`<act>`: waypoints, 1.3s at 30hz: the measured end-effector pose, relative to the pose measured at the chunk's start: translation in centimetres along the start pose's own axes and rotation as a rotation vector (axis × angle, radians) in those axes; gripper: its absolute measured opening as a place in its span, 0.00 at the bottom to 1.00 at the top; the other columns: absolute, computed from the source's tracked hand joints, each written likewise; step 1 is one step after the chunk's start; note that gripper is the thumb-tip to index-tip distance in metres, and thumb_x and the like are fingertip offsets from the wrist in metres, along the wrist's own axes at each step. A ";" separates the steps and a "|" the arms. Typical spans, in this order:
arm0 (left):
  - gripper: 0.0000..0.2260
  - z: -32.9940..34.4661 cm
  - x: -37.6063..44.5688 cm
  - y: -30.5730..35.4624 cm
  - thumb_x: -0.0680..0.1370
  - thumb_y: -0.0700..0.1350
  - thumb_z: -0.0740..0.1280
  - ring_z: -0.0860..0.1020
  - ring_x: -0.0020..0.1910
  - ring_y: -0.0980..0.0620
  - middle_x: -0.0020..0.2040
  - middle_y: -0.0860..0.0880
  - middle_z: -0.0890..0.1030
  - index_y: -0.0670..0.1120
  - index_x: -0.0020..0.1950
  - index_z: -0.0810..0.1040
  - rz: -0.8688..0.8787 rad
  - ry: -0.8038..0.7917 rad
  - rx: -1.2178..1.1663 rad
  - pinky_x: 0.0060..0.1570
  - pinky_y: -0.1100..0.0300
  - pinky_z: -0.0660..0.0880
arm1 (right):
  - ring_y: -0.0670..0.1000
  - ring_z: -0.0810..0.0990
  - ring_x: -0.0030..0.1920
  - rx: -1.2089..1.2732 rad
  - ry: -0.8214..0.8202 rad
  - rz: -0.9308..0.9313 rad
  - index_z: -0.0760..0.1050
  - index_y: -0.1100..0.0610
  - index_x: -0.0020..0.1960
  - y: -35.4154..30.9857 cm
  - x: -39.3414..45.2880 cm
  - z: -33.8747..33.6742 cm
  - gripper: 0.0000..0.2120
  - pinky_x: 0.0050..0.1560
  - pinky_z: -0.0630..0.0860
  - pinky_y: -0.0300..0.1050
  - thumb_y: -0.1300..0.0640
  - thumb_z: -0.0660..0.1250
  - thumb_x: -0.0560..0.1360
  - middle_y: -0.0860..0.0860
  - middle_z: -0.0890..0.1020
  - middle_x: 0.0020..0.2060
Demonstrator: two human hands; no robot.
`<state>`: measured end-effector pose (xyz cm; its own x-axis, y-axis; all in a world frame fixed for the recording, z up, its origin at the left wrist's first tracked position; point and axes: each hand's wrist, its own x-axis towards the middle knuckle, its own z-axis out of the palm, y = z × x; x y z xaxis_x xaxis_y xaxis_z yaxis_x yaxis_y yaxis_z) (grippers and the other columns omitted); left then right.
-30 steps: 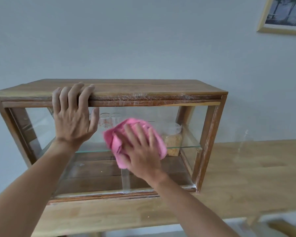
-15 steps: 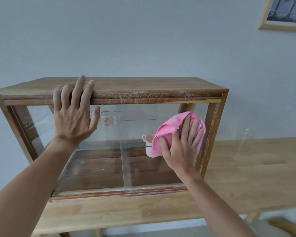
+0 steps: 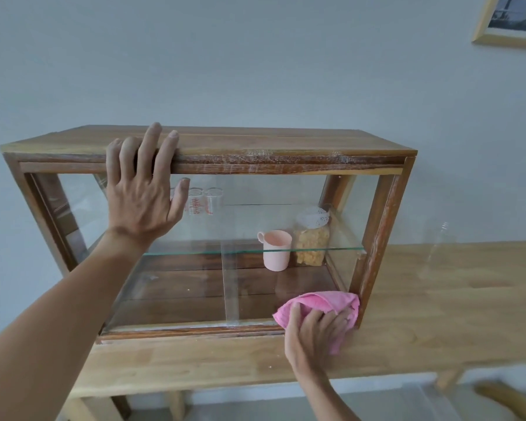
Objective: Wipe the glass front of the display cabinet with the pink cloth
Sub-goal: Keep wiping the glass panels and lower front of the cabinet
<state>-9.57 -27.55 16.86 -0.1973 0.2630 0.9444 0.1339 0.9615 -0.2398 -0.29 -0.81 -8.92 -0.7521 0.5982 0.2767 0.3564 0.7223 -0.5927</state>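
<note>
Wooden table [image 3: 438, 314] carries display cabinet [image 3: 255, 144]; left hand [image 3: 143, 202] flat, unclenched, steadying top; right hand [image 3: 313, 332] presses pink cloth [image 3: 325, 300] into glass front [image 3: 255, 226] lower-right corner: hold even pressure, work along frame edge

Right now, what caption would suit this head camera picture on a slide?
Right hand presses the pink cloth to the display cabinet glass's lower right corner; left hand braces the top.

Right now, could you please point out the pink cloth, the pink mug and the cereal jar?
pink cloth [image 3: 325, 302], head view, upper fold.
pink mug [image 3: 276, 253], head view, its side.
cereal jar [image 3: 312, 244], head view, its body.
</note>
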 end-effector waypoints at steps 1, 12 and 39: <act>0.28 0.0 0.0 0.1 0.82 0.59 0.51 0.66 0.68 0.37 0.77 0.42 0.65 0.45 0.78 0.61 -0.001 0.000 0.000 0.75 0.43 0.55 | 0.76 0.50 0.77 0.022 -0.024 0.010 0.76 0.69 0.44 -1.8 -0.5 0.5 0.38 0.76 0.45 0.76 0.37 0.44 0.80 0.77 0.67 0.69; 0.28 -0.3 -0.2 -0.8 0.83 0.59 0.49 0.66 0.68 0.37 0.77 0.41 0.64 0.46 0.79 0.59 0.064 -0.024 0.017 0.74 0.44 0.55 | 0.50 0.53 0.82 -0.393 0.251 -1.304 0.56 0.46 0.82 -12.3 -0.4 0.2 0.39 0.82 0.48 0.53 0.40 0.70 0.76 0.47 0.57 0.82; 0.29 -1.3 -0.2 0.4 0.83 0.60 0.50 0.62 0.74 0.38 0.79 0.40 0.62 0.46 0.80 0.58 -0.017 -0.115 0.000 0.78 0.42 0.52 | 0.61 0.31 0.79 0.780 -0.385 0.355 0.35 0.60 0.81 -15.9 -7.4 2.2 0.49 0.79 0.41 0.65 0.26 0.42 0.76 0.61 0.34 0.80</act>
<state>-8.27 -27.34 16.86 -0.3097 0.2544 0.9162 0.1294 0.9658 -0.2245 -1.63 -17.55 -3.24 -0.8522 0.4819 -0.2038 0.2326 -0.0001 -0.9726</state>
